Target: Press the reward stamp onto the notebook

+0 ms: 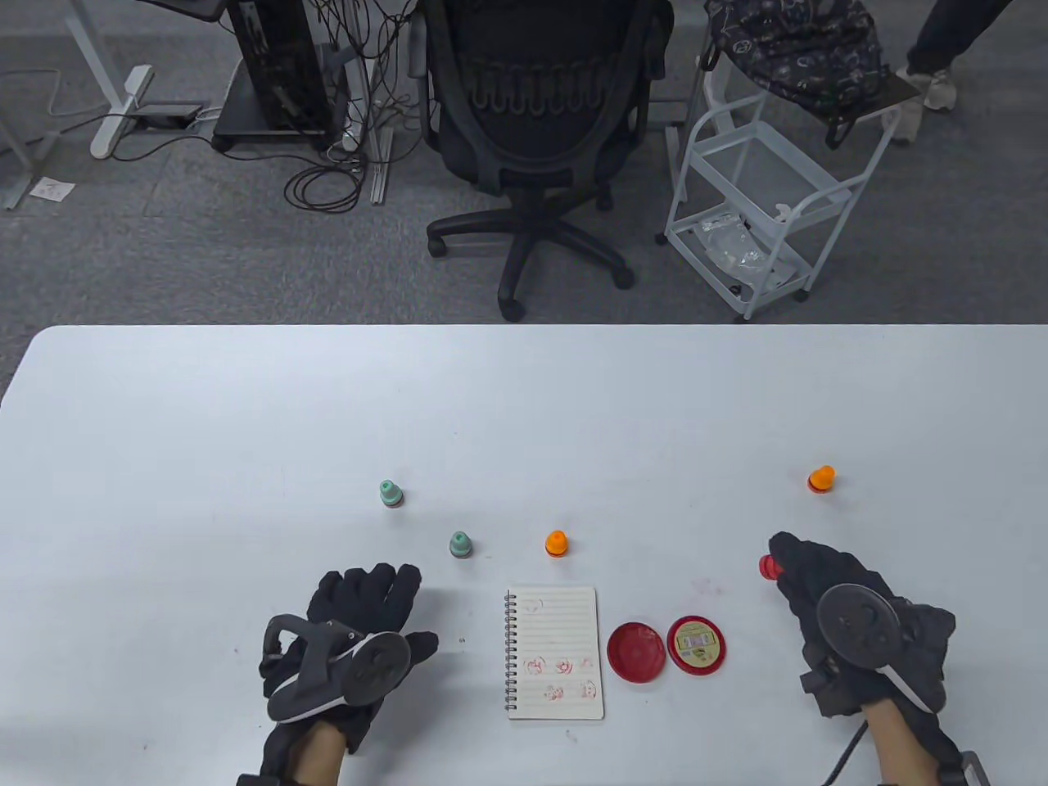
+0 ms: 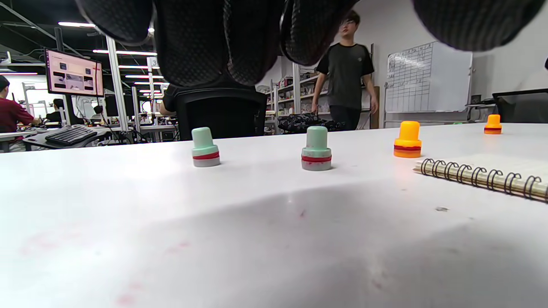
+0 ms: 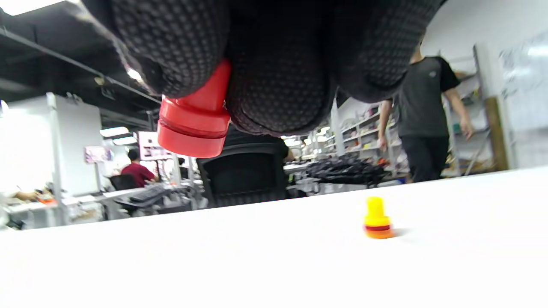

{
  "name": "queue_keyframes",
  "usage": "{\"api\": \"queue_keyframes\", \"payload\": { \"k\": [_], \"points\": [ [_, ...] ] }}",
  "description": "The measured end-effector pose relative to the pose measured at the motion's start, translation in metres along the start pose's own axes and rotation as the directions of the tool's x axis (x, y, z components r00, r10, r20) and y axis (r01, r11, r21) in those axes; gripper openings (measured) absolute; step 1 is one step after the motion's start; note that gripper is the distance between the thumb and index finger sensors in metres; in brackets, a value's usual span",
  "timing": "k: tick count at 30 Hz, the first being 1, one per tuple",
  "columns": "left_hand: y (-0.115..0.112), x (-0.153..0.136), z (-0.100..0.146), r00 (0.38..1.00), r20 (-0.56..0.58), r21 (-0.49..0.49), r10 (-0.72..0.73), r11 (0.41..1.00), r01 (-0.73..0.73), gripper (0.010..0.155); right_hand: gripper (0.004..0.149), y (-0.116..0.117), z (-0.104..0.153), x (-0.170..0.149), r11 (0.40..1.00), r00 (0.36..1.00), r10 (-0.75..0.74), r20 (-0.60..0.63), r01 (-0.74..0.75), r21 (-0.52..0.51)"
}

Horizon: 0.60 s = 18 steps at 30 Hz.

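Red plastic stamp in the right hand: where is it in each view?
Table view: red plastic stamp right of centre, at right hand fingertips.
Left wrist view: not in it.
Right wrist view: upper left, held off the table.
Shared landmark: far orange stamp.

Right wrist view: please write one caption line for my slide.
Gloved right hand holds a red stamp above the white table; an orange stamp stands beyond.

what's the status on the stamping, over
Right hand grips red stamp, lifted off the table. Left hand open, flat on table left of notebook. Ink pad and lid lie between stamp and notebook.
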<state>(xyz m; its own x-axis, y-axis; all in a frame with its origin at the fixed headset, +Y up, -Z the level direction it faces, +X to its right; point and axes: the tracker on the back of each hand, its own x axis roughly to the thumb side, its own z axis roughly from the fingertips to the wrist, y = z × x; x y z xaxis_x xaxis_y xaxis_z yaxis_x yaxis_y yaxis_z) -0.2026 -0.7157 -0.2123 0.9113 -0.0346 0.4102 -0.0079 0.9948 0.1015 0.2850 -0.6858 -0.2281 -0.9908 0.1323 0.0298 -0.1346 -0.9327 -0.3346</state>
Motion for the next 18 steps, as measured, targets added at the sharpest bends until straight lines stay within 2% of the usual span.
{"api": "queue_keyframes", "payload": {
  "k": [4, 9, 14, 18],
  "points": [
    [0.004, -0.001, 0.006, 0.999, -0.014, 0.019, 0.034, 0.999, -0.034, 0.080, 0.048, 0.010, -0.002, -0.021, 0.992, 0.989, 0.114, -0.093, -0.108, 0.073],
    [0.010, 0.003, 0.004, 1.000, -0.003, 0.034, -0.017, 0.999, 0.017, 0.079, 0.047, 0.027, -0.003, -0.037, 0.966, 0.965, 0.219, -0.144, -0.194, 0.172],
    [0.015, 0.010, 0.004, 0.998, 0.018, 0.052, -0.054, 0.997, 0.053, 0.078, 0.047, 0.038, -0.004, -0.050, 0.954, 0.949, 0.228, -0.216, -0.173, 0.246],
    [0.015, 0.010, 0.004, 0.999, 0.021, 0.043, -0.049, 0.998, 0.048, 0.077, 0.048, 0.048, -0.004, -0.053, 0.938, 0.945, 0.241, -0.221, -0.168, 0.302]
  ]
}}
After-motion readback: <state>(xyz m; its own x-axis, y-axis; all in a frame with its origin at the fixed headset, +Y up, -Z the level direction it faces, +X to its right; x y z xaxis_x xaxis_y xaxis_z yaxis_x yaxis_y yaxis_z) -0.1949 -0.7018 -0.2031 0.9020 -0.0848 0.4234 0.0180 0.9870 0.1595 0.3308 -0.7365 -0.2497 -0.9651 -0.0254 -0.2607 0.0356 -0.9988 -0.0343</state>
